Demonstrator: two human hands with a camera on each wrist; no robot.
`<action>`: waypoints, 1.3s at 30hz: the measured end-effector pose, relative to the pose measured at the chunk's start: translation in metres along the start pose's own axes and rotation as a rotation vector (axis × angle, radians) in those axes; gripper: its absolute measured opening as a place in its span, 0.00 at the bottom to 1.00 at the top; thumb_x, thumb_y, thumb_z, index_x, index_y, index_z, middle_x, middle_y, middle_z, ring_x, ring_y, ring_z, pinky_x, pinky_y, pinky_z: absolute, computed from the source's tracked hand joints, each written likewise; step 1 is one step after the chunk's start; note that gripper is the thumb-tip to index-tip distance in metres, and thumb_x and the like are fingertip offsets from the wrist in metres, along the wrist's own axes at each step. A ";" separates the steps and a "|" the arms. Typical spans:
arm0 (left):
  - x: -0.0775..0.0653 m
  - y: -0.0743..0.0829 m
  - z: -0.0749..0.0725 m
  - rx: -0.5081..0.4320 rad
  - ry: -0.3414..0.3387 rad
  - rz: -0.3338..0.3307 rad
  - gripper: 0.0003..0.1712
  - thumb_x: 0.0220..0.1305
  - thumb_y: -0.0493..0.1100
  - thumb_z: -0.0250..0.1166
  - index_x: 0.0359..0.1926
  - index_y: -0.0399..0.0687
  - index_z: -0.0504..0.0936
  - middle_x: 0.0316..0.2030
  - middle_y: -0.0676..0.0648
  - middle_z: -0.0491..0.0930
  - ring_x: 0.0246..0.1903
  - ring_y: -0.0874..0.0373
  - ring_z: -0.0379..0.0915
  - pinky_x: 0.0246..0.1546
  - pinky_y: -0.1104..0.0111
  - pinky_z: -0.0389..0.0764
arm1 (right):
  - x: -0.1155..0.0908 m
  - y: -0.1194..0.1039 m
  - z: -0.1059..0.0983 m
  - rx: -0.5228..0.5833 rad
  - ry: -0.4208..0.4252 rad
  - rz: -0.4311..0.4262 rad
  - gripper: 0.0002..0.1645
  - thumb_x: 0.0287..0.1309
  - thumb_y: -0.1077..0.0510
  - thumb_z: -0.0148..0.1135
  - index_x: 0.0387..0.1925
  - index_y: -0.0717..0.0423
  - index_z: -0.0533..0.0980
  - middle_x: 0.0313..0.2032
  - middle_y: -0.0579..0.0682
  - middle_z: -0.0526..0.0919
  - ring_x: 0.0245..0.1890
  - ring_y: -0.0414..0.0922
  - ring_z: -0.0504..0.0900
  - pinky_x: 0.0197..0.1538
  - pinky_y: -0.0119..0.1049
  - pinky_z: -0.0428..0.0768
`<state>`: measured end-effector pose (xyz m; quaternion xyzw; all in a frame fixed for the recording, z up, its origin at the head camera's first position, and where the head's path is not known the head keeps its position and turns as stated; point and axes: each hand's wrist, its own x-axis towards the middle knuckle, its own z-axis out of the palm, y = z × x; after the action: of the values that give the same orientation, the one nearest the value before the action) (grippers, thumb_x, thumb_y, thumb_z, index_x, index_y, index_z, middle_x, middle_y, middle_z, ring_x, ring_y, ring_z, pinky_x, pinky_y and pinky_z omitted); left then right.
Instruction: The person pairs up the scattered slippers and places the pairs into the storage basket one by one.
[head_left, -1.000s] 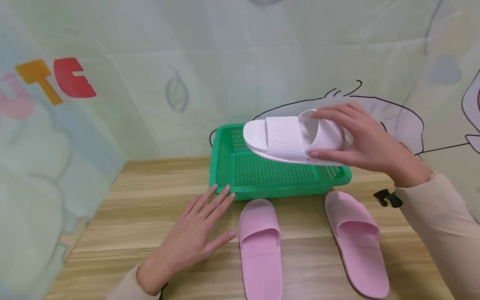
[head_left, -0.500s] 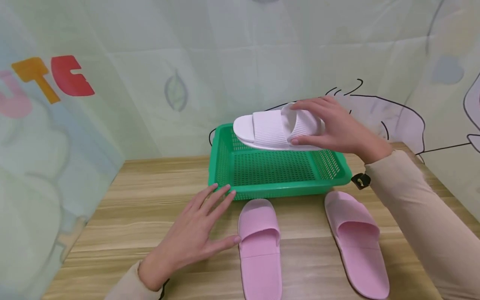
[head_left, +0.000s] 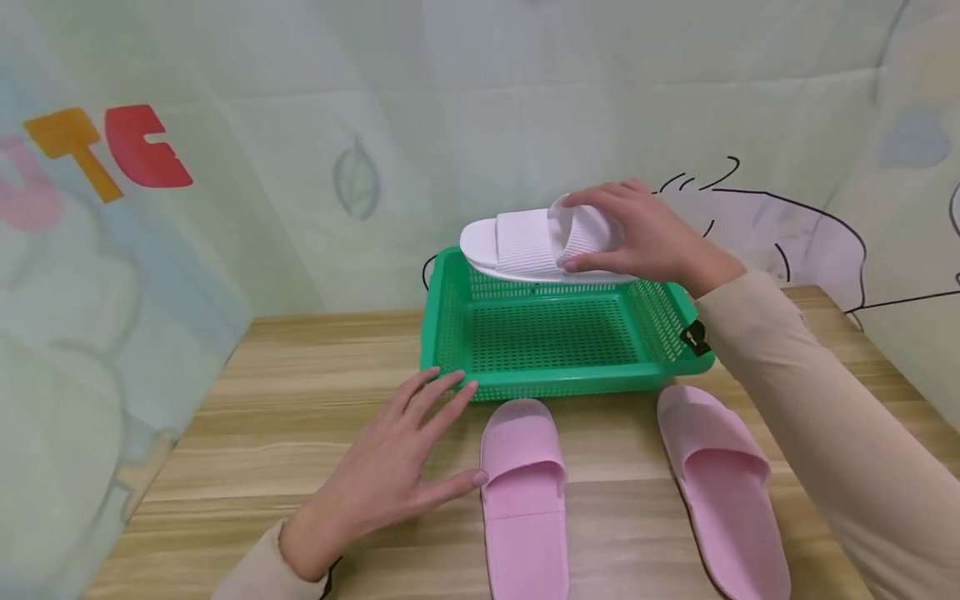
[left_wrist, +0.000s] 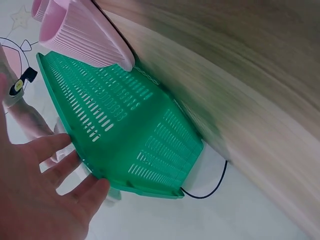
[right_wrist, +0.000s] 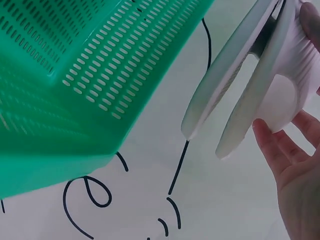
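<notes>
**White ribbed open-toe slippers (head_left: 525, 242) shift left above a green perforated plastic basket (head_left: 570, 379)**

The right hand (head_left: 652, 237) grips the paired slippers between thumb and fingers; over the past second they've gone left and farther back, now above the far rim. The left hand (head_left: 390, 462) stays spread, fingers extended at the near left corner. Inside the basket I see its slotted floor. Two pink ribbed-strap slippers (head_left: 528, 508) lie nearer, on the wood-grain table (head_left: 315, 400). On the pale printed backdrop (head_left: 285, 250), far left, I read an orange T (head_left: 75, 150).

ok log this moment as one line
right hand: holds white slippers aloft by green basket; left hand: at basket's near rim; pink slippers: on table
</notes>
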<state>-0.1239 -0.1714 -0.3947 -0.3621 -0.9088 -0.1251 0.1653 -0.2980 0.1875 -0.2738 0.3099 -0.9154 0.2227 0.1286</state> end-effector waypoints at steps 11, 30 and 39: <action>-0.001 0.000 -0.004 0.013 -0.020 -0.010 0.51 0.70 0.78 0.55 0.80 0.51 0.67 0.77 0.46 0.66 0.76 0.41 0.60 0.65 0.44 0.78 | 0.022 0.014 0.038 0.041 -0.116 0.054 0.46 0.51 0.46 0.85 0.69 0.52 0.75 0.69 0.58 0.77 0.67 0.59 0.69 0.67 0.57 0.70; 0.002 0.008 -0.007 0.008 -0.021 -0.015 0.49 0.69 0.76 0.59 0.79 0.52 0.70 0.76 0.46 0.69 0.74 0.41 0.63 0.65 0.45 0.79 | 0.010 0.034 0.081 0.097 -0.293 0.213 0.43 0.52 0.49 0.85 0.66 0.52 0.73 0.71 0.62 0.71 0.68 0.64 0.65 0.67 0.65 0.70; 0.002 0.008 -0.010 0.027 -0.031 -0.022 0.49 0.68 0.76 0.61 0.78 0.51 0.71 0.75 0.46 0.70 0.73 0.42 0.64 0.66 0.47 0.79 | 0.011 0.034 0.091 0.066 -0.384 0.248 0.44 0.50 0.49 0.85 0.65 0.51 0.72 0.74 0.65 0.65 0.71 0.67 0.62 0.71 0.70 0.66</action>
<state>-0.1175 -0.1684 -0.3842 -0.3519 -0.9167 -0.1091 0.1547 -0.3371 0.1618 -0.3601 0.2357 -0.9463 0.2034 -0.0865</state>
